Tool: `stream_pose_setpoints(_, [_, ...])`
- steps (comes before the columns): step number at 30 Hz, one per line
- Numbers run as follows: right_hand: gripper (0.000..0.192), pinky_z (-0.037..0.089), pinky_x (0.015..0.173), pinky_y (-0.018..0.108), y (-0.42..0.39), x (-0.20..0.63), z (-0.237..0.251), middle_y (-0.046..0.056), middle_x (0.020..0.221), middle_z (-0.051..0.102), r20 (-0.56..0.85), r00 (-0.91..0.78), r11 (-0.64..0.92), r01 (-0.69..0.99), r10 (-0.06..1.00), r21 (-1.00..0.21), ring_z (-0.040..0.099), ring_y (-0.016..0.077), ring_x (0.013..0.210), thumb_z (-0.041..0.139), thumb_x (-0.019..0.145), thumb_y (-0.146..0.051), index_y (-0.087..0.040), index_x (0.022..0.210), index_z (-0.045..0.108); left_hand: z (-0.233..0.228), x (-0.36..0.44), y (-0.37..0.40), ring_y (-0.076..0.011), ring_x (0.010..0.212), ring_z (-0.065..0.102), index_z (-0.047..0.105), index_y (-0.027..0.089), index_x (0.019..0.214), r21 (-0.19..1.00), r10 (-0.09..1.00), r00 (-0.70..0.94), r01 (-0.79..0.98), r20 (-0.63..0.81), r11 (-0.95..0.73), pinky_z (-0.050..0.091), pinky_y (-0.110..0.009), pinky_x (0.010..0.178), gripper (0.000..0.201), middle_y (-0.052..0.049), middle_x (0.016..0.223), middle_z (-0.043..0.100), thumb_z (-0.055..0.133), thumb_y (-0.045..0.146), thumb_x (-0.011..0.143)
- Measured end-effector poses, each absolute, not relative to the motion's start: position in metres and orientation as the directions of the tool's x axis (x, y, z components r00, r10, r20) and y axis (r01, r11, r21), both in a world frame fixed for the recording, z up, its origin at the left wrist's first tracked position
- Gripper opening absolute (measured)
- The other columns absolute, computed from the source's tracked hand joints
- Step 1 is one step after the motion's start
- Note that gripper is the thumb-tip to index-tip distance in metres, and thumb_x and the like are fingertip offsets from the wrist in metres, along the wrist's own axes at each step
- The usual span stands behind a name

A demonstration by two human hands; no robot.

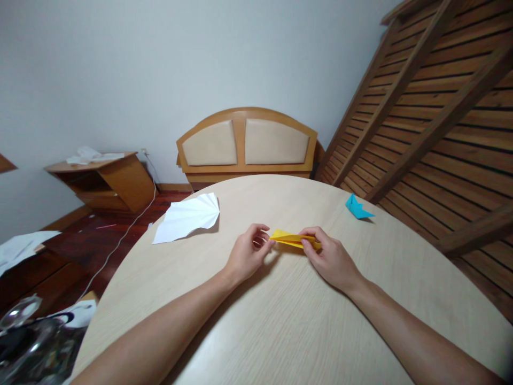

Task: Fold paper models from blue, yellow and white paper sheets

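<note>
A folded yellow paper (pixel 289 238) is held flat just above the round pale wooden table (pixel 280 326), near its middle. My left hand (pixel 247 256) pinches the paper's left tip between thumb and fingers. My right hand (pixel 329 258) grips its right end, fingers curled over the top. Both forearms stretch across the table from the near edge.
A white pleated paper (pixel 188 216) lies at the table's far left. A small blue folded paper boat (pixel 356 207) sits at the far right. Beyond stand a headboard (pixel 246 144), a slatted wooden frame (pixel 436 112) on the right and a low wooden cabinet (pixel 108 182) on the left.
</note>
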State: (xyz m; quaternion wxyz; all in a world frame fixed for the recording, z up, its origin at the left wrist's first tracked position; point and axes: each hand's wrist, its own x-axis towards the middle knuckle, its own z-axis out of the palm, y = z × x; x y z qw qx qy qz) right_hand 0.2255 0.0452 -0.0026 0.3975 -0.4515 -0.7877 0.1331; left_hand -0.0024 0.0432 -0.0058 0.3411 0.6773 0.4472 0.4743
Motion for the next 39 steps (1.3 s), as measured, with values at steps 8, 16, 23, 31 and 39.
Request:
stream_pose_setpoints(8, [0.028, 0.059, 0.087, 0.038, 0.030, 0.212, 0.007, 0.006, 0.110, 0.072, 0.630, -0.350, 0.688, 0.581, 0.693, -0.435, 0.072, 0.0216, 0.097, 0.052, 0.094, -0.016, -0.025, 0.120, 0.058, -0.012, 0.014, 0.041, -0.0132, 0.079, 0.067, 0.055, 0.019, 0.107, 0.960, 0.965, 0.023, -0.103, 0.262, -0.259, 0.058, -0.033, 0.077, 0.030, -0.006, 0.101, 0.065, 0.073, 0.022, 0.083])
stream_pose_setpoints(16, [0.020, 0.057, 0.079, 0.033, 0.024, 0.208, 0.013, 0.004, 0.095, 0.069, 0.695, -0.384, 0.774, 0.484, 0.607, -0.408, 0.069, 0.0187, 0.089, 0.052, 0.094, -0.011, -0.024, 0.105, 0.064, -0.005, 0.019, 0.034, -0.0172, 0.092, 0.069, 0.060, 0.017, 0.109, 0.949, 0.959, 0.071, -0.183, 0.273, -0.256, 0.058, -0.035, 0.086, 0.035, -0.010, 0.112, 0.068, 0.078, 0.024, 0.080])
stream_pose_setpoints(23, [0.013, 0.058, 0.082, 0.034, 0.021, 0.208, 0.013, 0.003, 0.095, 0.074, 0.691, -0.234, 0.707, 0.449, 0.684, -0.547, 0.072, 0.0200, 0.089, 0.056, 0.094, -0.017, -0.025, 0.100, 0.065, 0.011, 0.016, 0.027, -0.0240, 0.112, 0.064, 0.060, 0.021, 0.117, 0.912, 0.903, 0.133, -0.103, 0.407, -0.396, 0.059, -0.032, 0.081, 0.043, -0.013, 0.129, 0.064, 0.079, 0.036, 0.081])
stream_pose_setpoints(31, [0.017, 0.059, 0.082, 0.034, 0.015, 0.204, 0.018, 0.004, 0.097, 0.073, 0.718, -0.132, 0.712, 0.338, 0.683, -0.615, 0.070, 0.0197, 0.092, 0.054, 0.095, -0.018, -0.026, 0.101, 0.068, 0.014, 0.013, 0.022, -0.0236, 0.113, 0.066, 0.068, 0.020, 0.112, 0.844, 0.830, 0.209, 0.035, 0.517, -0.534, 0.054, -0.040, 0.098, 0.029, -0.010, 0.118, 0.071, 0.072, 0.037, 0.088])
stream_pose_setpoints(39, [0.023, 0.057, 0.081, 0.037, 0.012, 0.203, 0.028, 0.004, 0.096, 0.070, 0.738, -0.158, 0.728, 0.391, 0.656, -0.563, 0.068, 0.0206, 0.094, 0.056, 0.090, -0.012, -0.027, 0.088, 0.073, 0.011, 0.015, 0.022, -0.0197, 0.096, 0.073, 0.071, 0.017, 0.102, 0.854, 0.838, 0.173, -0.044, 0.517, -0.518, 0.059, -0.036, 0.092, 0.025, -0.010, 0.105, 0.076, 0.077, 0.034, 0.084])
